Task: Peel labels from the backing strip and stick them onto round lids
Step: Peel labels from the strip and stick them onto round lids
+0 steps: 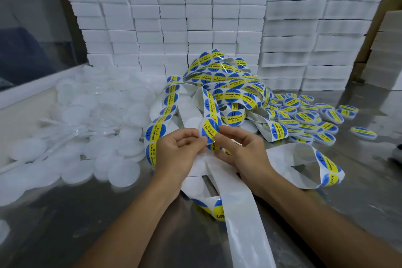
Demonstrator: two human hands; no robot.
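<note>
Behind the steel table (65, 213), your left hand (178, 152) and right hand (241, 150) both pinch one round blue-yellow label (210, 129) on the white backing strip (239, 209); pulling fast may crease it.

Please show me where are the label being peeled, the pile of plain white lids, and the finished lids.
label being peeled (210, 129), head view, its blue-yellow face
plain white lids (76, 115), head view, one lid's top
finished lids (304, 116), head view, a labelled top
</note>
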